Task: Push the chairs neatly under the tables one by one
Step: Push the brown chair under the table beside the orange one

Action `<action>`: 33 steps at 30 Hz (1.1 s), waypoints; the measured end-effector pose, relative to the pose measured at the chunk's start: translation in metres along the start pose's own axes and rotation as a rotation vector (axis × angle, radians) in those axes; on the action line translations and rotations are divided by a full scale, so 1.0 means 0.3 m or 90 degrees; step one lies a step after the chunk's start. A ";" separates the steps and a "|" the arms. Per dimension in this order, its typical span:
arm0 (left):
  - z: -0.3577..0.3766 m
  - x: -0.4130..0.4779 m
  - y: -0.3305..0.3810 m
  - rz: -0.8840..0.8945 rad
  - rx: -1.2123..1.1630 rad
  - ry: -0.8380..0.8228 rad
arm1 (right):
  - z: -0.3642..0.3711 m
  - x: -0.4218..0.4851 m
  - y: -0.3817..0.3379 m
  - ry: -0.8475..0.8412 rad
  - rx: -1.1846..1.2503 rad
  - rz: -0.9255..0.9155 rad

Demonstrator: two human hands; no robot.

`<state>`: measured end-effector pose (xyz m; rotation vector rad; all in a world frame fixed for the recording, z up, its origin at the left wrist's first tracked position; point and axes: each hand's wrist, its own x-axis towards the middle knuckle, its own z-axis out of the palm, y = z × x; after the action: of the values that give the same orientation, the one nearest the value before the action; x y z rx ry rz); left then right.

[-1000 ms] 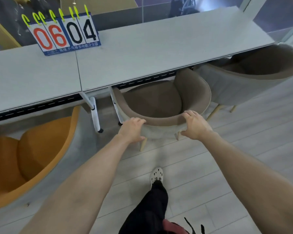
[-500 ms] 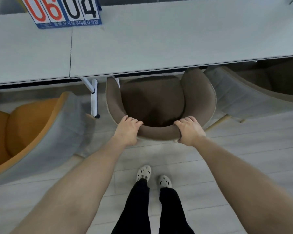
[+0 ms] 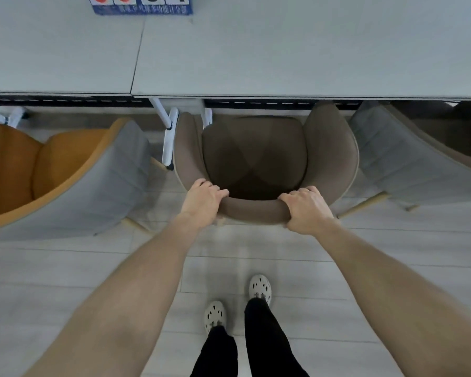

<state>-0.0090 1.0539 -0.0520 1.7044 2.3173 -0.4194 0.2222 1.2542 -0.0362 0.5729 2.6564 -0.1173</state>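
Tables [image 3: 283,50]: two grey tops joined edge to edge, straight ahead of the grip; their front edge lies beyond the chair's arms, so there is room below for the seat to go in.
Floor [image 3: 256,257]: pale planks under the grip and toward the person; I judge the chair legs will slide on it without much force.
Orange chair [image 3: 52,170]: left of the grip, turned at an angle and mostly out from the table — probably one that is not yet pushed in.
Grey chair [image 3: 408,159]: right of the grip, just beside the brown chair, its seat partly under the table.
Brown chair [image 3: 256,156]: between the two hands; its front reaches the table edge, but most of the seat is not under it.
Table leg [image 3: 170,137]: white, just beside the chair's left arm; a crooked push could catch on it.
Left hand [image 3: 201,204]: closed over the top rim of the backrest, fingers curled inside.
Right hand [image 3: 306,209]: holding the same rim in the same way — one hand on each side, I think to keep the chair straight.
Scoreboard [image 3: 142,5]: far ahead on the table, only its lower edge visible.
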 end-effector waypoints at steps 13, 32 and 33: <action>0.145 -0.342 -0.021 0.009 -0.036 0.021 | 0.098 -0.202 -0.265 0.003 0.011 -0.017; 0.196 -0.310 -0.180 0.027 -0.107 0.067 | 0.122 -0.151 -0.293 0.052 0.059 0.059; 0.189 -0.291 -0.189 0.028 -0.110 0.062 | 0.114 -0.136 -0.287 0.049 0.061 0.061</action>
<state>-0.0365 0.9397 -0.0689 1.7230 2.3024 -0.1248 0.2337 1.1547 -0.0507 0.7479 2.7028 -0.1982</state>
